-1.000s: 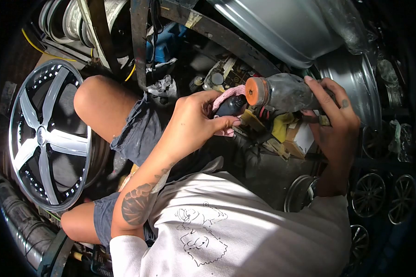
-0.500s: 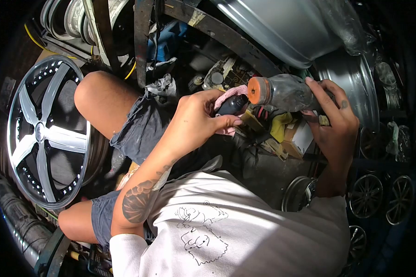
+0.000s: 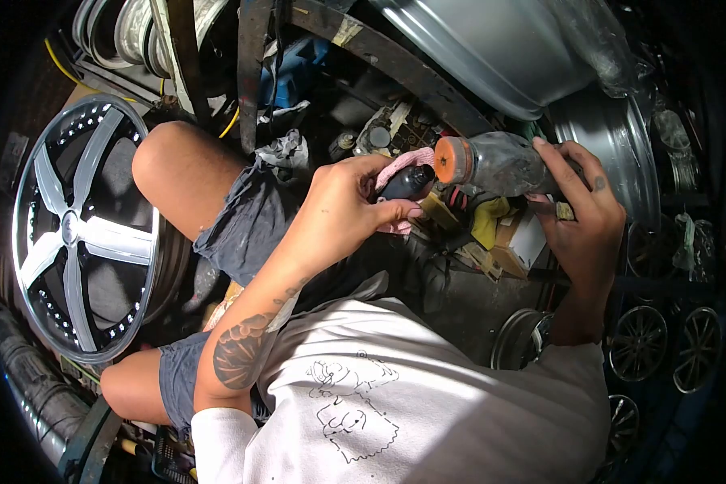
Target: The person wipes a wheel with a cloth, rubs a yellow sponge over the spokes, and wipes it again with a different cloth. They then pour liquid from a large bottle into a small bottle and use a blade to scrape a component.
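My left hand (image 3: 347,198) is closed round a small black bottle (image 3: 406,184) with a nozzle, and a pink cloth (image 3: 403,161) is bunched in the same grip. My right hand (image 3: 582,181) grips a clear plastic bottle (image 3: 504,161), which looks dark and smudged inside. Its orange cap (image 3: 452,159) has a dark hole in the middle and faces the black nozzle, close to it. The clear bottle lies nearly level. Part of the black bottle is hidden by my fingers and the cloth.
A silver and black wheel rim (image 3: 71,230) stands at the left beside my knees. Large silver rims (image 3: 492,56) are at the upper right. Below my hands are a yellow item (image 3: 486,226) and a cardboard box (image 3: 520,242). A dark metal bar (image 3: 403,68) crosses above.
Both hands keep their grips and hardly move. The black bottle's nozzle sits very slightly further right, and the view has shifted a little.
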{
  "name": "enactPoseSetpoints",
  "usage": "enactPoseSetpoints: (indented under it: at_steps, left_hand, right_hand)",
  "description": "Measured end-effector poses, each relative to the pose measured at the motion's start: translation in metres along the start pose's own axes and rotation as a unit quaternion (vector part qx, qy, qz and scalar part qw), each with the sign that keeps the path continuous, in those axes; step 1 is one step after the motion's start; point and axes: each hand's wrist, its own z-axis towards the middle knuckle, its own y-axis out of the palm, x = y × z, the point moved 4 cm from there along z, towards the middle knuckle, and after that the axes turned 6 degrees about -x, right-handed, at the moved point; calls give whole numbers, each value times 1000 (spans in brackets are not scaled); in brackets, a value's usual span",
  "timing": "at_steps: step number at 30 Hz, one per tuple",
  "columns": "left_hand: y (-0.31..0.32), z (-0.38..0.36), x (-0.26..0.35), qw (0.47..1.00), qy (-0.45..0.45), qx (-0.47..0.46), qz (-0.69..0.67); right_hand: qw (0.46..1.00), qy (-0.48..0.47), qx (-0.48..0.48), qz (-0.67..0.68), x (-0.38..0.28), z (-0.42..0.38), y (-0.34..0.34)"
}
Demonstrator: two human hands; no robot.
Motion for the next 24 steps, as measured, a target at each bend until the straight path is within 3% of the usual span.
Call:
enactPoseSetpoints:
  at_steps: [14, 17, 24]
  left_hand:
    - [0, 0, 2, 1000, 21, -2, 1]
    - [2, -2, 6, 1000, -9, -28, 1]
    - [4, -5, 12, 997, 34, -38, 58]
  right_hand:
    - [1000, 20, -11, 2, -1, -4, -1]
    - [999, 41, -27, 24, -4, -11, 0]
    - [996, 68, -47, 46, -5, -26, 3]
